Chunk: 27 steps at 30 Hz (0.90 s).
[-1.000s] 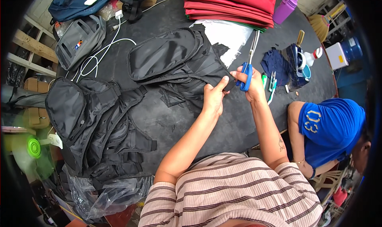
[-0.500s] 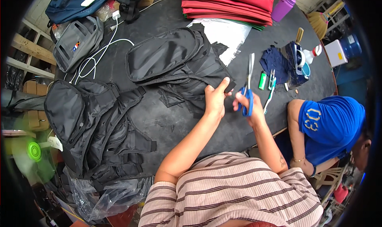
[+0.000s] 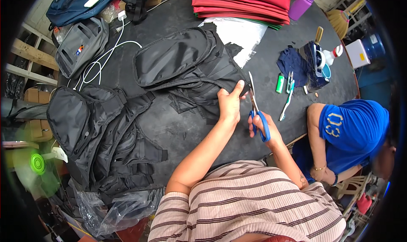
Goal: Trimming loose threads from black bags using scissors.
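Observation:
A black backpack (image 3: 171, 57) lies on the dark tabletop in front of me. My left hand (image 3: 229, 104) pinches a black edge or strap at its right side, thumb on top. In my right hand (image 3: 267, 129) are scissors (image 3: 253, 95) with blue handles, my fingers through the loops. The blades point away from me, slightly parted, right beside the black piece at my left fingertips. Whether they touch it, I cannot tell. More black bag pieces (image 3: 97, 131) lie in a pile on the left.
Folded red fabric (image 3: 241, 2) sits at the back near a purple bottle (image 3: 302, 5). Thread snips (image 3: 290, 83), a toothbrush (image 3: 287, 101) and a green lighter (image 3: 280, 83) lie right of the scissors. A person in a blue shirt (image 3: 354, 129) leans at the right edge. White cable (image 3: 101, 68) loops at left.
The scissors have turned from pointing up and slightly right to leaning left, bringing the blades beside my left fingertips. My left hand has barely moved.

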Tool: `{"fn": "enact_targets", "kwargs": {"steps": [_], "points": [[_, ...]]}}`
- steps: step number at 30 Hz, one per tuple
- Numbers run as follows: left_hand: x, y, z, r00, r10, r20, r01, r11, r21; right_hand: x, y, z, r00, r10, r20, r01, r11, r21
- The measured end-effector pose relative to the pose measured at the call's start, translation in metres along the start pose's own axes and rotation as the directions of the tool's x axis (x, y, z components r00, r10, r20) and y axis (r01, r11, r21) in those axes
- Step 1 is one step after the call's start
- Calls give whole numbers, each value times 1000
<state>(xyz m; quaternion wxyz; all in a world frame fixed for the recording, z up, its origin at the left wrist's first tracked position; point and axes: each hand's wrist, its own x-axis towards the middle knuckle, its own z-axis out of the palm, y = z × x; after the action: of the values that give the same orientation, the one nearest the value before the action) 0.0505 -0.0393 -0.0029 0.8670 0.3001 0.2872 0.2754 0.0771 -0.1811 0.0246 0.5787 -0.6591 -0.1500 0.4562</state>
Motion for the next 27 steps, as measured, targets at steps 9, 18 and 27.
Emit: {"fn": "enact_targets", "kwargs": {"steps": [9,18,27], "points": [[1,4,-3,999,-37,31,37,999,2,5,-6,-2,1000,-4,22,4,999,32],[0,2,0,1000,13,18,-13,1000,-10,3,-1,14,994,-7,-113,5,1000,-19],[1,1,-3,1000,16,15,-16,1000,6,3,-7,16,982,42,-184,-53,997,-55]]}}
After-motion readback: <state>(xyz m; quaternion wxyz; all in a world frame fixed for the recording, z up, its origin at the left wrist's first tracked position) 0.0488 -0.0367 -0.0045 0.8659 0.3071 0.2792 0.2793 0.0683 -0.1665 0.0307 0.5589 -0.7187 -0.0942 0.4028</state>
